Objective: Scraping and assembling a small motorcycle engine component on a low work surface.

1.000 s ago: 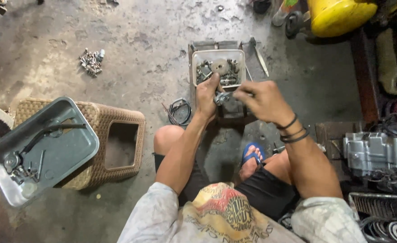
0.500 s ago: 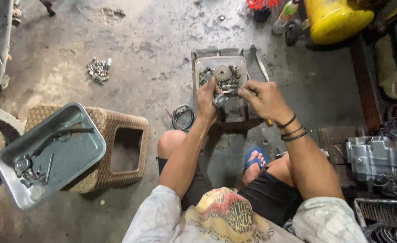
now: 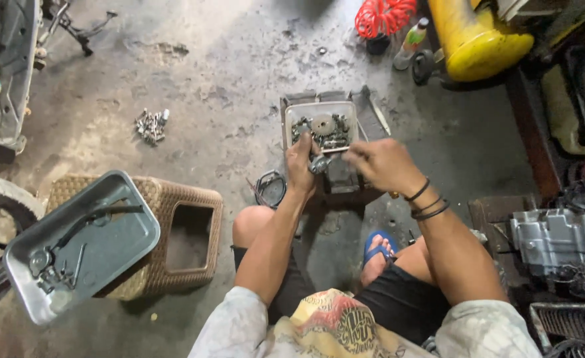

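My left hand (image 3: 301,161) grips a small round metal part (image 3: 319,164) just in front of a grey parts tray (image 3: 287,119). The tray holds a gear (image 3: 323,124) and several small bolts and pieces. My right hand (image 3: 380,163) is closed around a thin metal tool whose tip (image 3: 332,150) reaches toward the part. Both hands hover over the tray's near edge. Black bands circle my right wrist.
A metal pan (image 3: 113,252) with tools rests on a woven plastic stool (image 3: 186,238) at the left. Loose bolts (image 3: 150,124) lie on the concrete floor. A yellow tank (image 3: 473,36), red coiled hose (image 3: 385,16) and an engine block (image 3: 558,242) stand on the right.
The view has tilted down, so the tray and hands sit lower in frame. Both hands stay together at the tray's near edge, still working the small part.
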